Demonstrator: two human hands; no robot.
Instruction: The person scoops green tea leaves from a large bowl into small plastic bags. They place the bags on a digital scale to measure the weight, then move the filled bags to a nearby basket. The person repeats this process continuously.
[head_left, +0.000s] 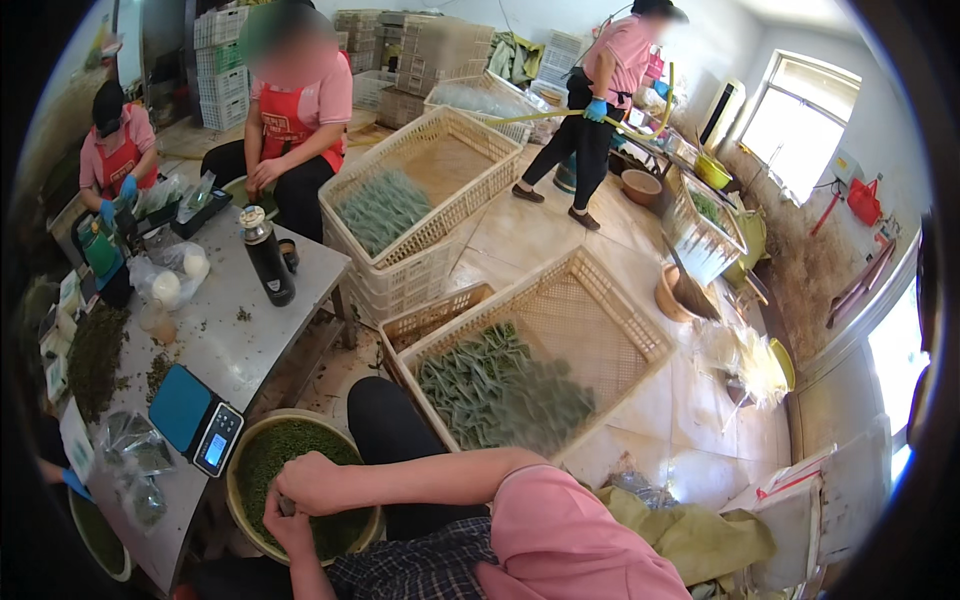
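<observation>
Over a round tub (238, 517) of loose green chopped plant bits (292, 442), my two hands meet. My right hand (315, 482) reaches in from the right, its fingers curled against my left hand (289, 529). Between the fingers of both is a small greyish thing (286, 506), perhaps a little bag, mostly hidden. A digital scale (217, 439) with a blue pan and a lit display sits at the table edge beside the tub. To the right, a cream plastic crate (615, 315) holds rows of small clear bags filled with green (487, 382).
A metal table (225, 352) at left bears a black flask (266, 259), plastic bags (135, 450) and a dark plant heap (97, 360). Stacked crates (420, 187) stand ahead. Two aproned people (300, 112) (120, 150) sit beyond; another person (600, 90) holds a yellow hose (532, 116).
</observation>
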